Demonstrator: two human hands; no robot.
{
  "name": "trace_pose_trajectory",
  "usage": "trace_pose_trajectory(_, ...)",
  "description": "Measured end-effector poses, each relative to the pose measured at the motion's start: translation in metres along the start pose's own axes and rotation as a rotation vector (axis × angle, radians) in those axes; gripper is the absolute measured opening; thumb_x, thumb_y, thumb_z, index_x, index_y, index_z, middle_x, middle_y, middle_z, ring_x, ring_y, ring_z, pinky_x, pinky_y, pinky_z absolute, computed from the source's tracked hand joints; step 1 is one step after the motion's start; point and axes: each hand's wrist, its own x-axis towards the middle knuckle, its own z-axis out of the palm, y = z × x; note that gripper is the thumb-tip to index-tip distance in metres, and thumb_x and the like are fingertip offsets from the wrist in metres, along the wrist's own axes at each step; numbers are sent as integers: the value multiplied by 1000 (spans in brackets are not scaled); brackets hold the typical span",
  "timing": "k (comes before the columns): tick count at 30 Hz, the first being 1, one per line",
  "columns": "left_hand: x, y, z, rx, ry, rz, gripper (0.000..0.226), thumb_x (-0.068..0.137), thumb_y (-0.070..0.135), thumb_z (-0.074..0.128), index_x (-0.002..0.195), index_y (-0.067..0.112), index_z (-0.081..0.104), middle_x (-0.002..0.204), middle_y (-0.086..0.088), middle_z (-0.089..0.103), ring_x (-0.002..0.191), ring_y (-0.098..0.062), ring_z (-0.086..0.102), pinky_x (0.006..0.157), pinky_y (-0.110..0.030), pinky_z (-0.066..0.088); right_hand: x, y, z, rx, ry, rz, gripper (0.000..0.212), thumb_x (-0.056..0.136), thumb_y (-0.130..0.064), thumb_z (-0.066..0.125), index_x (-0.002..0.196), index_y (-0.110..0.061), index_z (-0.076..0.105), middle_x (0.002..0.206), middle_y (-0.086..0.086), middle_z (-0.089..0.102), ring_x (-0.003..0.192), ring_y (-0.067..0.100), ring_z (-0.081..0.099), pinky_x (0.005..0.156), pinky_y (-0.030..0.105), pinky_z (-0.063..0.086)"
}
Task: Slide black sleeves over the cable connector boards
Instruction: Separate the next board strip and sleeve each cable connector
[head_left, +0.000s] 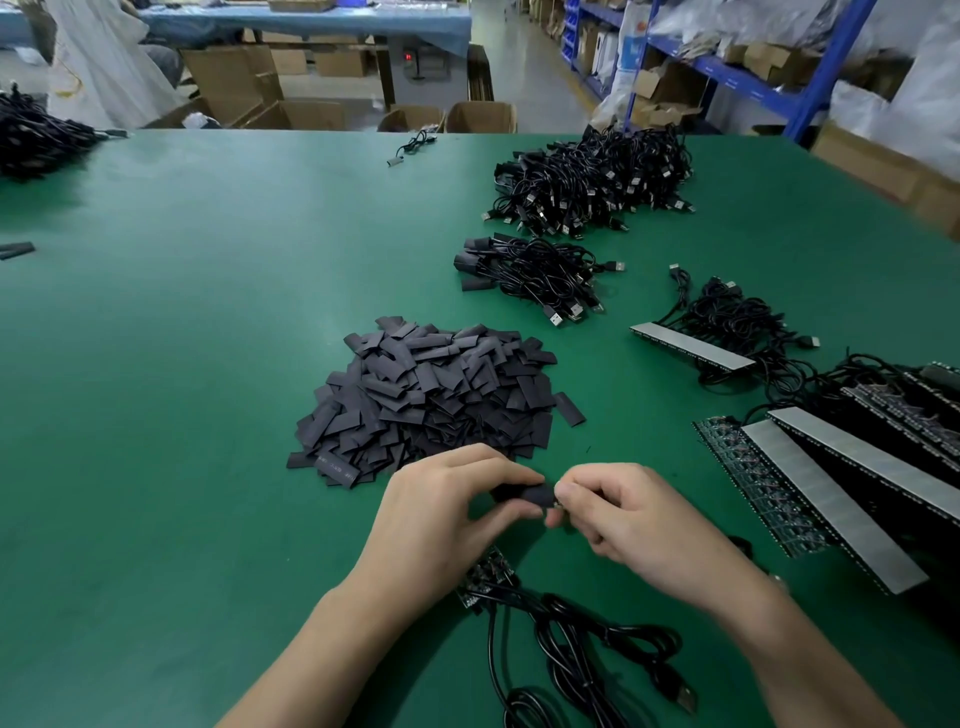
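One black sleeve (524, 493) held level — its loose heap (431, 400) behind, a dark connector board (484, 578) flat below.

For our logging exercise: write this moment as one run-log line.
step: sleeving | left hand: grips black sleeve | right hand: pinches sleeve end | sleeve pile: beyond hands

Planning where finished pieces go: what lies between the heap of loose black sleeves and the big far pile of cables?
In the head view, a smaller cable bundle lies between the sleeve heap and the big cable pile.

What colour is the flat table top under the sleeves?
The flat table top is plain green; head view.
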Motion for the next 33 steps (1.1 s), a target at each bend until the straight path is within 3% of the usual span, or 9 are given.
trace_pose_trajectory(3,1,-2,0,-27,48,-40,18,85,39,81,102,32,79,97,21,72,90,1,68,77,-31,57,-2,-3,-7,-15,70,-43,23,104,-35,57,86,-36,71,71,-7,68,66,7,63,67,25,52)
trace_pose_trajectory(6,1,-2,-1,-47,79,-68,20,84,42,78,101,31,80,96,20,72,89,0,68,77,-26,55,-3,-2,-15,-29,114,-53,17,101,-32,62,87,-32,73,80,-8,75,78,8,69,80,28,55)
trace_pose_trajectory(10,0,-1,-1,-45,99,-55,23,84,45,75,100,29,81,95,20,72,88,1,68,75,-21,53,-1,0,-14,-30,98,-32,25,101,-28,61,80,-39,71,67,-7,67,64,4,60,67,22,48)
trace_pose_trajectory(14,0,-2,-1,-44,128,-20,18,86,37,80,101,28,81,97,19,73,90,0,69,76,-27,57,0,5,-11,-26,119,-20,19,101,-32,63,86,-34,74,62,-9,60,62,4,55,68,30,45)
trace_pose_trajectory(26,0,-5,3,77,174,170,16,92,35,76,101,23,81,98,15,74,87,-1,70,71,-29,59,0,2,-5,-50,102,-30,18,100,-36,63,86,-38,74,61,-12,60,59,0,52,60,18,40)
trace_pose_trajectory(33,1,-5,5,165,206,259,15,92,35,77,100,23,81,95,13,74,84,-5,70,69,-27,58,-1,0,-2,-62,101,-45,19,100,-34,62,84,-39,72,60,-13,57,56,2,47,57,19,37)
